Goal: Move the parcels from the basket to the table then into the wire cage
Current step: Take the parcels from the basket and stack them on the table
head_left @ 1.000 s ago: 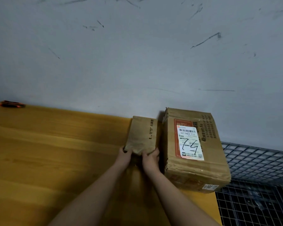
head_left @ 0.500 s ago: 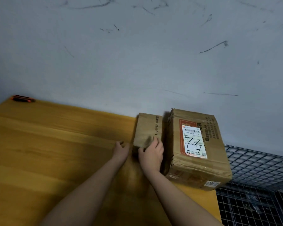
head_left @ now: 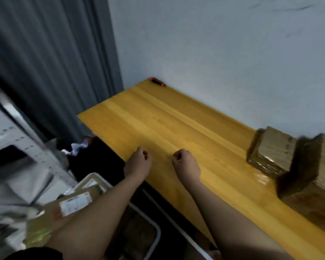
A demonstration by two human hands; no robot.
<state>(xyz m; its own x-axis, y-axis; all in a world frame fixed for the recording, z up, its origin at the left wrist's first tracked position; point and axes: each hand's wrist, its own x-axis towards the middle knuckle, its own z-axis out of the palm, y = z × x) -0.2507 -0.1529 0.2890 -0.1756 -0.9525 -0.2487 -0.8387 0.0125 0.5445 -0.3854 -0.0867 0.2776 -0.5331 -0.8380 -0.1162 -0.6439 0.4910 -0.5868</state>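
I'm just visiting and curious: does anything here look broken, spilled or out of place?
Nothing stands out. Two parcels, the small box and the large box, sit side by side on the table; blur hides fine detail.

Yellow wooden surface [head_left: 158,128] against pale wall. Small brown cardboard parcel [head_left: 270,151] at right, touching larger brown cardboard parcel [head_left: 311,177] at frame edge. Small black-orange object [head_left: 158,82] at far corner.

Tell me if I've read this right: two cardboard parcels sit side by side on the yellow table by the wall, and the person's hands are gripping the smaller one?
Not quite. The head view shows both hands, left hand and right hand, holding nothing, away from the smaller parcel. The rest stands.
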